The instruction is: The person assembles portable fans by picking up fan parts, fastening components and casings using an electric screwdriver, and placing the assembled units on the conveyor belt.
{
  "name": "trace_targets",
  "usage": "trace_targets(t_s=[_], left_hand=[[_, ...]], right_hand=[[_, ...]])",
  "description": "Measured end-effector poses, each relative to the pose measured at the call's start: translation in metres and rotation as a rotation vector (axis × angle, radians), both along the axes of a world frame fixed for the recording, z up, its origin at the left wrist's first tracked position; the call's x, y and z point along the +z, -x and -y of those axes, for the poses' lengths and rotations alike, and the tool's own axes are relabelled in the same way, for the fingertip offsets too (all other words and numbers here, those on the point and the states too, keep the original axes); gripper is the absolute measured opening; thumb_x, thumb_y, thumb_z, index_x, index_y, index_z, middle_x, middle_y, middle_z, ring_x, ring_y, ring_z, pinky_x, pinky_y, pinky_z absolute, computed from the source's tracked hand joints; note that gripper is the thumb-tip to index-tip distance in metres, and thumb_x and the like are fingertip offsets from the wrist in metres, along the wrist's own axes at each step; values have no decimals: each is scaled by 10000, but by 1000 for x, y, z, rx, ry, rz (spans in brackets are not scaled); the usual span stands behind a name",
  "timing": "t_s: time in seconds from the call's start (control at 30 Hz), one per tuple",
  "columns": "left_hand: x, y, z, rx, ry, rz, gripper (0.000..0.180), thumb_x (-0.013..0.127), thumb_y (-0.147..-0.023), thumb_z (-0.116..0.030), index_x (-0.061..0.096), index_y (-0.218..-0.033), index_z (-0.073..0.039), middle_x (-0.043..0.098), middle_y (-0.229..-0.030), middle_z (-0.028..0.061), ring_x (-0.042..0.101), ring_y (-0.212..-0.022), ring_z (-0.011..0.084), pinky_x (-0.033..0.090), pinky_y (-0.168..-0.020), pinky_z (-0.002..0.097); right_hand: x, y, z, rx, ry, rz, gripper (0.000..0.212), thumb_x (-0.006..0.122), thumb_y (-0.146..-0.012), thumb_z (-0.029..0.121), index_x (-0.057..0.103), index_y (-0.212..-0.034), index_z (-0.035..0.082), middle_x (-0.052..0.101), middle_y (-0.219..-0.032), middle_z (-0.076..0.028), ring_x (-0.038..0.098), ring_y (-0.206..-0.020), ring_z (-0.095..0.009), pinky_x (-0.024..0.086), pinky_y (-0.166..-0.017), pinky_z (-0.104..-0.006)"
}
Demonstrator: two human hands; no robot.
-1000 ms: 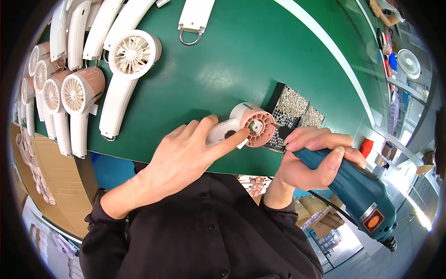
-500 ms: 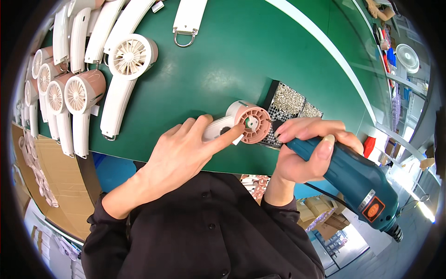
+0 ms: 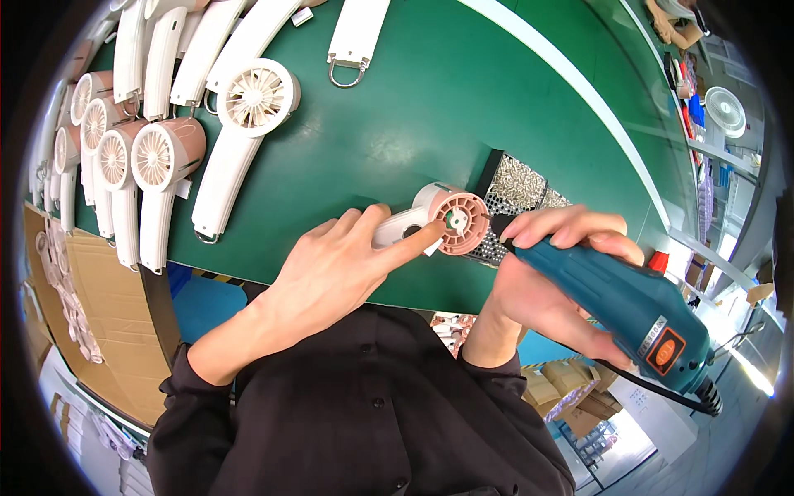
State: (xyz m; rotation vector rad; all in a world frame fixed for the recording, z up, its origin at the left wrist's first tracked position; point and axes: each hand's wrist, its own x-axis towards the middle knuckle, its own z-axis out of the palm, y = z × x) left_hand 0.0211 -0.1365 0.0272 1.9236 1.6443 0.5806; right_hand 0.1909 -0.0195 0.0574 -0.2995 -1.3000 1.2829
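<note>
My left hand [image 3: 335,263] grips the white handle of a handheld fan [image 3: 461,223], its index finger lying along the pink round head. The head's open back, with ribs round a pale hub, faces right. In my right hand [image 3: 552,277] is a teal electric screwdriver [image 3: 620,302], held slantwise with its dark nose at the fan head's right edge. Whether the bit touches the fan I cannot tell. Just behind the fan lies a black screw tray [image 3: 514,182], full of small silver screws, partly covered by the fan and my right hand.
At the left of the green table [image 3: 389,149] several white and pink fans [image 3: 169,157] lie close together. One fan [image 3: 258,97] lies nearer the middle, and a white handle with a metal loop [image 3: 357,41] at the far edge. A black cord [image 3: 653,384] hangs under the screwdriver.
The right thumb has moved from the top of the screwdriver to underneath it. The screwdriver nose has shifted slightly relative to the fan head. The whole view has slid a little to the right.
</note>
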Motion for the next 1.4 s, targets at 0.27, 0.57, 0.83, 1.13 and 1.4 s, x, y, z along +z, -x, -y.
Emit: trace_targets(t_s=[0.27, 0.57, 0.83, 1.13, 1.4], left_hand=[[-1, 0, 0, 2, -12, 7, 548, 658, -806, -103, 528, -1320, -244, 533, -989, 96, 589, -798, 229, 522, -666, 356], [-2, 1, 0, -1, -17, 20, 558, 653, -806, -91, 522, -1328, -240, 528, -970, 87, 584, -781, 224, 522, -655, 356], [-5, 2, 1, -20, -44, 4, 591, 656, -797, -70, 508, -1344, -240, 521, -965, 80, 581, -775, 217, 524, -653, 347], [-4, 4, 1, -15, 4, 89, 618, 663, -793, -60, 482, -1363, -214, 525, -989, 95, 596, -818, 237, 528, -661, 364], [-2, 8, -2, 28, 53, 246, 592, 665, -798, -67, 465, -1347, -163, 525, -1011, 98, 599, -856, 272, 530, -662, 380]], right_hand=[[5, -4, 1, 15, 20, -17, 983, 491, -694, 846, 466, -1088, -54, 499, -859, -203, 570, -607, -345, 522, -522, -448], [17, -9, 4, -53, -8, -18, 964, 440, -736, 837, 478, -1142, -36, 504, -849, -190, 562, -569, -338, 500, -469, -463], [29, -8, 13, -92, -75, 5, 901, 429, -789, 787, 472, -1184, -21, 496, -849, -170, 549, -537, -322, 480, -427, -438], [33, 8, 22, 13, -35, -10, 808, 408, -855, 708, 438, -1260, 9, 475, -946, -159, 555, -639, -336, 491, -511, -483], [20, 20, 17, 21, -35, -80, 833, 414, -838, 729, 420, -1284, 25, 491, -950, -167, 561, -639, -345, 496, -505, -481]])
